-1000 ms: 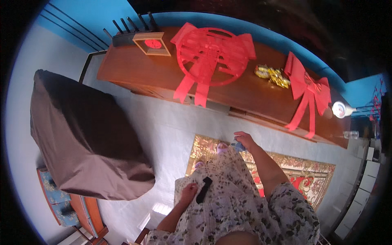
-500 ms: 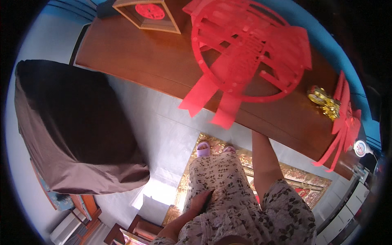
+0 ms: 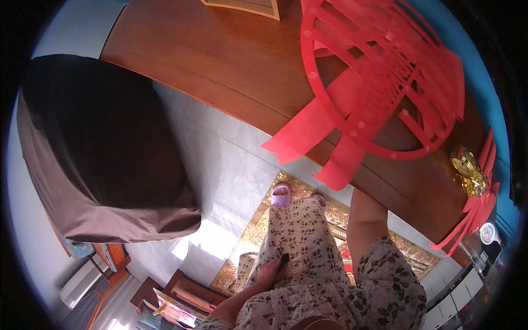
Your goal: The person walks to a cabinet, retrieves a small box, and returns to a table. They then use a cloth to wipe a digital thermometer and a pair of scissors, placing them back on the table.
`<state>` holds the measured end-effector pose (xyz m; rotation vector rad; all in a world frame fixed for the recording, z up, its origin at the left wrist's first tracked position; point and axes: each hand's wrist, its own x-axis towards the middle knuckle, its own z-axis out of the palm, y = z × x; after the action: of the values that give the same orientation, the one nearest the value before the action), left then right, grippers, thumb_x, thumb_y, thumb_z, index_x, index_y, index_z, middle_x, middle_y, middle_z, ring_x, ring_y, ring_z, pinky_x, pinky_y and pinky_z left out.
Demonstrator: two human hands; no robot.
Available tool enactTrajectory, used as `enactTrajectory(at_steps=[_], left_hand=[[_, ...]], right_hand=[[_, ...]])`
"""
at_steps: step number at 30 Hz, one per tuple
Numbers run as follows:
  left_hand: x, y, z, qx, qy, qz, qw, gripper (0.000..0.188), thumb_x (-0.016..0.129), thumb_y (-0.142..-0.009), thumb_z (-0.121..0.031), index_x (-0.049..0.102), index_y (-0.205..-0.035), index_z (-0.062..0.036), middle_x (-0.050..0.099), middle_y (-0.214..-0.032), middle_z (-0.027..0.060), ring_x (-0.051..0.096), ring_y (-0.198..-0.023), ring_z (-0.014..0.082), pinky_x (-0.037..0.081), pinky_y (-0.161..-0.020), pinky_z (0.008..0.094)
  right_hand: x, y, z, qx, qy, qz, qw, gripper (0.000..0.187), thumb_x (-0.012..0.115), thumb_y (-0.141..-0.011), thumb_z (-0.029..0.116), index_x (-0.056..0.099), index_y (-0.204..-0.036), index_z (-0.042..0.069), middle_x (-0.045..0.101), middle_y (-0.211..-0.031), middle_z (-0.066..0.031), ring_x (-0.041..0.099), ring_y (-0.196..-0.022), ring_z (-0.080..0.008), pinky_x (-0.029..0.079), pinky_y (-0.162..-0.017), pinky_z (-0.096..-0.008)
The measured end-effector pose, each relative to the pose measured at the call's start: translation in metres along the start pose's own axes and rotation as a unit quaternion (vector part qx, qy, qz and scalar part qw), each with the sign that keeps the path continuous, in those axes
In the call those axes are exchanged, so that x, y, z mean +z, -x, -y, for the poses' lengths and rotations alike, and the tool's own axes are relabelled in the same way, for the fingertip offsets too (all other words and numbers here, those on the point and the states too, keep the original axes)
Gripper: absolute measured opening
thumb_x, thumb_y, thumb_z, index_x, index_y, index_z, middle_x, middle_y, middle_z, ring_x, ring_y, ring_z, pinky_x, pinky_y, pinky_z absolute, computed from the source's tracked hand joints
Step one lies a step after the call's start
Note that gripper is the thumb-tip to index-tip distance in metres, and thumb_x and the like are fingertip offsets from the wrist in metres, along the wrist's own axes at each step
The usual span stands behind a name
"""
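My left hand (image 3: 268,273) rests low against my patterned clothes, its fingers closed round a small black object (image 3: 284,260) whose kind I cannot make out. My bare right forearm (image 3: 367,218) reaches forward to the edge of a brown wooden tabletop (image 3: 220,60). The right hand itself is hidden beneath that edge. Above it, a large red round openwork decoration (image 3: 360,126) with two ribbon tails stands over the tabletop, its tails hanging past the front edge.
A dark brown cloth cover (image 3: 110,148) drapes a bulky thing at left. A wooden frame (image 3: 258,6) stands at the far edge. At right are a gold ornament (image 3: 470,173), red ribbons (image 3: 477,212) and a white round dial (image 3: 488,233). A patterned rug (image 3: 264,214) lies underfoot.
The view has shifted, so the red decoration and gold ornament appear farther right and larger. The black object in my left hand now shows more clearly. My right hand stays hidden.
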<state>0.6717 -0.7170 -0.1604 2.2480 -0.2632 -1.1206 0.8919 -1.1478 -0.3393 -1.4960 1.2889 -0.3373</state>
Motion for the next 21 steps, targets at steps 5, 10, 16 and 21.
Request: enactTrajectory(at_steps=[5, 10, 16, 21], left_hand=[[0.006, 0.000, 0.009, 0.016, 0.009, -0.025, 1.000, 0.016, 0.057, -0.086, -0.025, 0.053, -0.090, -0.0097, 0.056, -0.078, 0.0126, 0.059, -0.068, 0.0354, 0.048, -0.057, 0.0462], [0.000, -0.002, 0.005, 0.027, 0.012, -0.035, 0.999, 0.018, 0.058, -0.085, -0.025, 0.052, -0.087, -0.0086, 0.055, -0.077, 0.0130, 0.059, -0.069, 0.0350, 0.048, -0.057, 0.0455], [-0.003, -0.005, 0.007, -0.004, -0.010, -0.007, 1.000, 0.020, 0.058, -0.085, -0.027, 0.051, -0.086, -0.0082, 0.056, -0.078, 0.0129, 0.059, -0.070, 0.0336, 0.048, -0.058, 0.0446], [-0.004, -0.003, 0.004, 0.000, -0.015, -0.014, 1.000, 0.020, 0.056, -0.086, -0.028, 0.052, -0.089, -0.0085, 0.057, -0.080, 0.0129, 0.060, -0.072, 0.0342, 0.048, -0.060, 0.0452]], right_hand=[[0.000, -0.004, -0.003, -0.002, 0.005, -0.002, 1.000, 0.039, 0.053, -0.092, 0.029, 0.052, -0.123, 0.005, 0.055, -0.116, -0.0120, 0.049, -0.108, -0.0215, 0.039, -0.092, -0.0335], [-0.004, -0.006, -0.006, -0.005, 0.008, -0.002, 1.000, 0.040, 0.053, -0.092, 0.029, 0.051, -0.124, 0.005, 0.053, -0.120, -0.0123, 0.047, -0.112, -0.0223, 0.038, -0.094, -0.0343], [-0.019, -0.005, -0.011, -0.006, -0.002, -0.004, 1.000, 0.042, 0.052, -0.093, 0.029, 0.050, -0.125, 0.004, 0.051, -0.124, -0.0127, 0.045, -0.116, -0.0232, 0.036, -0.097, -0.0351], [-0.042, 0.012, -0.017, -0.028, -0.002, 0.010, 1.000, 0.042, 0.052, -0.093, 0.029, 0.049, -0.126, 0.003, 0.049, -0.127, -0.0131, 0.043, -0.119, -0.0239, 0.035, -0.100, -0.0359]])
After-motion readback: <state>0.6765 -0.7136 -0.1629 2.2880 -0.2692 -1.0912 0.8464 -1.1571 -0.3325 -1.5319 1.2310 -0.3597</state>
